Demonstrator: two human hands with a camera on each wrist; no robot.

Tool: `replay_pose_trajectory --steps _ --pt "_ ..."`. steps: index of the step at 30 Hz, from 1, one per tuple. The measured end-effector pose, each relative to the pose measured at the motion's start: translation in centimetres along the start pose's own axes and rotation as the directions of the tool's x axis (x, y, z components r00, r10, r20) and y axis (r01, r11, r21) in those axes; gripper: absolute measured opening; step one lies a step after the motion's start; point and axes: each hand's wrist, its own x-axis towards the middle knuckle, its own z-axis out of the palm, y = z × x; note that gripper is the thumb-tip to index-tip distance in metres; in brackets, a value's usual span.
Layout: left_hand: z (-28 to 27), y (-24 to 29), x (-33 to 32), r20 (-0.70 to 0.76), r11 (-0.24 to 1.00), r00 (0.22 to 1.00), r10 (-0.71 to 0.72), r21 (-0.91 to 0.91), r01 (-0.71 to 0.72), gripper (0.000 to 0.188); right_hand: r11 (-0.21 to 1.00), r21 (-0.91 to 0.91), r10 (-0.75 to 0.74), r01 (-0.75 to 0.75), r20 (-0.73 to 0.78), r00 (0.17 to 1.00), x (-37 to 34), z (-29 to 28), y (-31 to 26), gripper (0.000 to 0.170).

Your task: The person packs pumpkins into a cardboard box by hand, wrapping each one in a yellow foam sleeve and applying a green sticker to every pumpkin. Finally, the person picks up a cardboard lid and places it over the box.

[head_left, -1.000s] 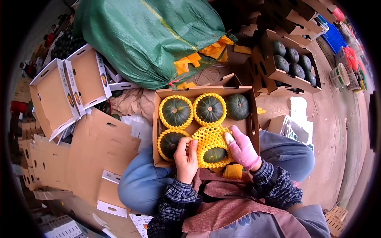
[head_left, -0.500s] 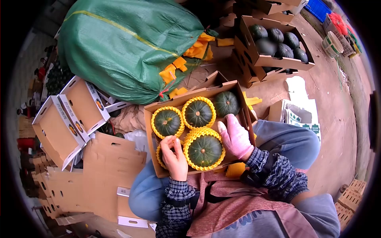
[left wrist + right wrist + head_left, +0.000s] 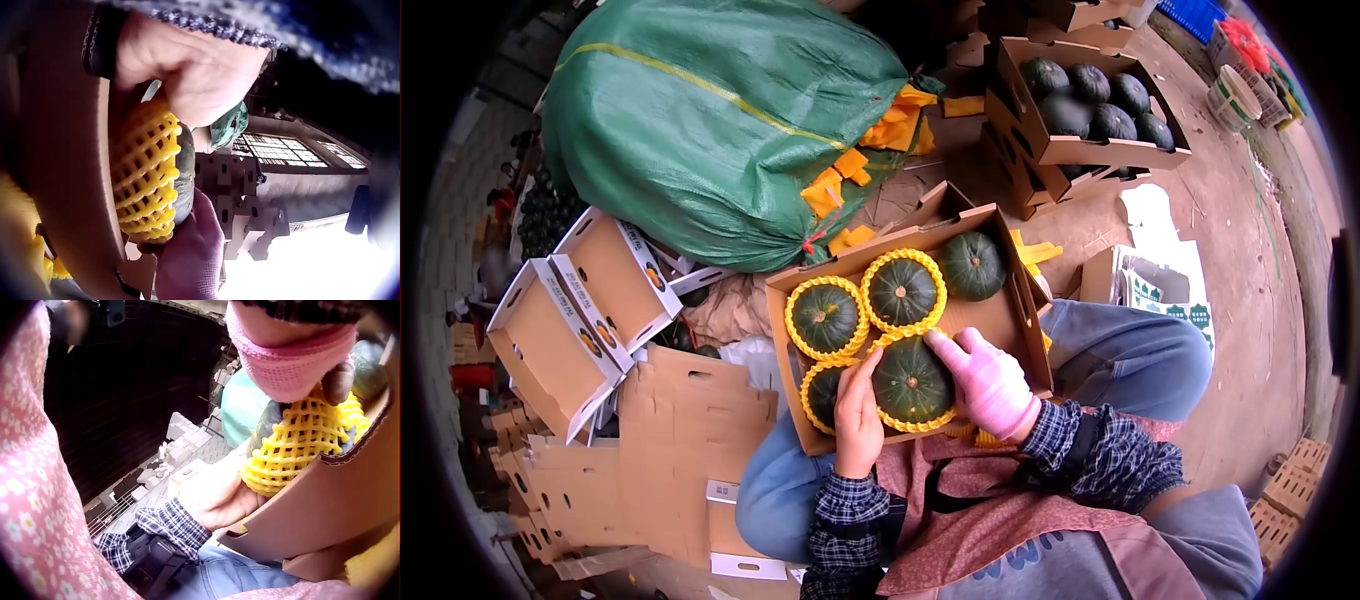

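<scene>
In the head view a dark green squash (image 3: 912, 380) in a yellow foam net sits at the near side of a cardboard box (image 3: 1032, 340). My bare left hand (image 3: 858, 418) holds its left side; my right hand (image 3: 992, 388), in a pink glove, grips its upper right edge. Two netted squashes (image 3: 825, 317) (image 3: 903, 291) and a bare one (image 3: 973, 266) fill the far row; another netted squash (image 3: 822, 394) is partly behind my left hand. The left wrist view shows the net (image 3: 147, 181) between both hands. Left fingers cup the net (image 3: 290, 450) in the right wrist view.
A green sack (image 3: 720, 130) with orange foam pieces (image 3: 890, 125) lies beyond the box. Stacked boxes of squashes (image 3: 1112, 122) stand at the upper right. White-edged trays (image 3: 560, 340) and flattened cardboard (image 3: 685, 430) lie at the left; a white bucket (image 3: 1233, 98) is at the far right.
The netted squash has turned from its side to face upward and sits in the box's near row. Both hands have shifted onto its edges, the right moving in from beside it.
</scene>
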Motion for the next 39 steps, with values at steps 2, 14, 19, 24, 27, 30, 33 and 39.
replay_pose_trajectory --steps 2,14,19,24,27,30,33,39 --pt "0.0 0.0 -0.4 0.033 0.992 0.998 -0.056 -0.107 0.059 0.037 0.999 0.018 0.030 -0.031 0.050 0.998 -0.4 -0.2 0.3 0.055" --pt "3.5 4.8 3.5 0.320 0.904 0.914 0.250 0.261 -0.339 0.063 0.940 0.280 -0.114 0.194 -0.277 0.954 -0.8 -5.7 3.9 0.095" --pt "5.7 1.1 3.7 0.426 0.735 0.902 0.064 0.592 -0.332 0.070 0.947 -0.301 -0.147 0.116 -0.084 0.986 -0.7 -3.7 3.4 0.090" --pt "4.5 0.9 3.1 0.335 0.767 0.937 0.098 0.575 -0.285 0.063 0.894 -0.441 -0.037 0.076 0.097 0.995 0.1 -2.7 2.9 0.088" --pt "5.1 0.5 2.9 0.343 0.758 0.934 0.099 0.582 -0.294 0.067 0.877 -0.469 0.038 0.108 0.290 0.956 0.8 -1.7 3.5 0.094" --pt "4.6 1.2 3.2 0.430 0.750 0.901 0.061 0.576 -0.326 0.080 0.858 -0.496 0.050 0.133 0.339 0.939 0.5 -1.2 4.0 0.101" --pt "1.7 2.9 7.1 0.654 0.826 0.754 -0.055 0.455 -0.333 0.061 0.869 -0.454 -0.091 0.196 0.243 0.966 -0.3 -1.8 4.2 0.095" --pt "10.3 5.3 14.6 0.321 0.735 0.947 0.005 0.641 -0.221 0.071 0.831 -0.028 -0.514 0.555 0.339 0.788 -7.7 -2.3 2.8 0.031"
